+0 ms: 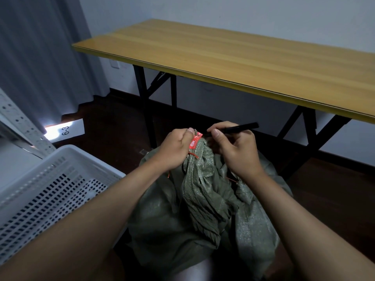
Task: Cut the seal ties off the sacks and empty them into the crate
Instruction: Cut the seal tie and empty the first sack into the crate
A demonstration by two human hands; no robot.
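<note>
A green woven sack (203, 201) stands on the dark floor below me, its neck gathered upward. A red seal tie (194, 143) with a printed tag wraps the neck. My left hand (176, 149) pinches the neck and tag from the left. My right hand (236, 148) holds a thin black cutter (236, 128), whose tip sits at the tie just right of the tag. The blade itself is hidden. A white perforated crate (67, 175) stands to the left of the sack.
A long wooden folding table (233, 63) on black legs runs along the white wall ahead. Grey curtains (40, 57) hang at the left, above a floor label (66, 130) reading 6-3. A grey metal shelf post (18, 122) stands at the far left.
</note>
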